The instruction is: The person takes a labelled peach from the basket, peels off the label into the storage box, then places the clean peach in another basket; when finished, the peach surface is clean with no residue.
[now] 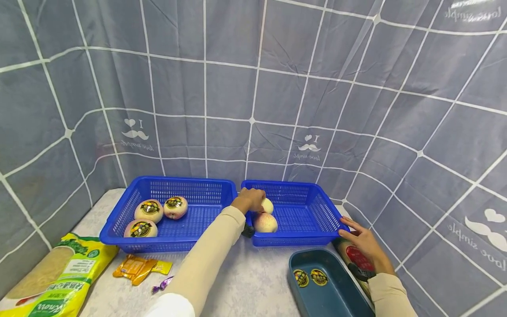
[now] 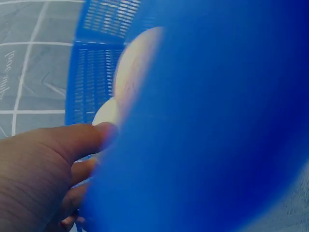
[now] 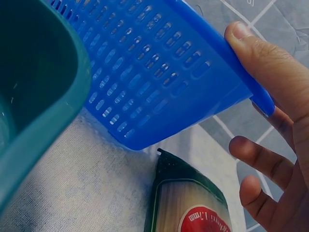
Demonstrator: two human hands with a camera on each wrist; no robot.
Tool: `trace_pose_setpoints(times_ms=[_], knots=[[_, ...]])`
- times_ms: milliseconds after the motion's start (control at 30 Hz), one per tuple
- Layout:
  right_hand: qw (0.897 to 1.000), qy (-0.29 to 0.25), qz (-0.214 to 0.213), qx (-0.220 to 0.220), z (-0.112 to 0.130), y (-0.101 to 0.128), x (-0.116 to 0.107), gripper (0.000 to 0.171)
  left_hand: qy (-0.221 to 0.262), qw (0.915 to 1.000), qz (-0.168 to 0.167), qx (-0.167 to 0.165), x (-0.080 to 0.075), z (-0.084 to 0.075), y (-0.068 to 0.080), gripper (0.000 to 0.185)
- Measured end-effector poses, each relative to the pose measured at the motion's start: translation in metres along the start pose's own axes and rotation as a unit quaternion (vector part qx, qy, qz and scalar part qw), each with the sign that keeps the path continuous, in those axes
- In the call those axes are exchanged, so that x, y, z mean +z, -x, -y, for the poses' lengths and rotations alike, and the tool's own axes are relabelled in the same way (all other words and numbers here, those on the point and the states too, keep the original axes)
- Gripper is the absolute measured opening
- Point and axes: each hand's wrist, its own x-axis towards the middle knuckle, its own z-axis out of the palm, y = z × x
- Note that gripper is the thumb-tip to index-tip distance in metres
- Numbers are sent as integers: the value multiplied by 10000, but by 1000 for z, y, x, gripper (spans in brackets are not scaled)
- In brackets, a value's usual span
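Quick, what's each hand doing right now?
Left hand: closed, holding the pale fruit, its grip partly hidden.
Right hand: closed on the rim of the right-hand blue basket, thumb on top.

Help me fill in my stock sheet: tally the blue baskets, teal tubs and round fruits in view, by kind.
Blue baskets: 2
Teal tub: 1
Round fruits: 5 visible, three in one basket and two in the other
Total: 8
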Motion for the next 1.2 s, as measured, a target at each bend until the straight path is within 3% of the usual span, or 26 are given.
trace_pose_setpoints(times_ms=[167, 300, 400, 533, 600, 767, 867, 1000, 1100, 1200], knots=[[9999, 86, -52, 9, 1, 0, 0, 55, -91, 9999, -12, 72, 1, 4, -2, 37], [10000, -61, 58, -45, 0, -2, 5, 54, 387, 9992, -76, 113, -3, 13, 4, 38], [9998, -126, 151, -101, 0, -1, 5, 54, 988, 9934, -262, 510, -9, 20, 12, 39], [9990, 234, 209, -333, 2, 0, -3, 52, 1685, 9766, -572, 1210, -22, 29, 35, 39], [9976, 454, 260, -450, 5, -1, -7, 51, 1854, 9688, -753, 1461, -27, 38, 54, 39], [9870, 1275, 717, -673, 24, -6, -15, 51, 2024, 9586, -1325, 1505, -37, 80, 123, 43], [9753, 1772, 991, -872, 44, -13, -17, 54, 2025, 9569, -1759, 1116, -43, 117, 170, 47], [9707, 1814, 1031, -1194, 81, -34, -2, 54, 1918, 9527, -2330, 351, -52, 168, 230, 53], [9724, 1585, 945, -1427, 115, -57, 25, 54, 1938, 9462, -2593, -33, -53, 200, 271, 58], [9681, 1329, 1059, -1844, 152, -82, 70, 56, 1989, 9416, -2707, -230, -43, 224, 305, 62]])
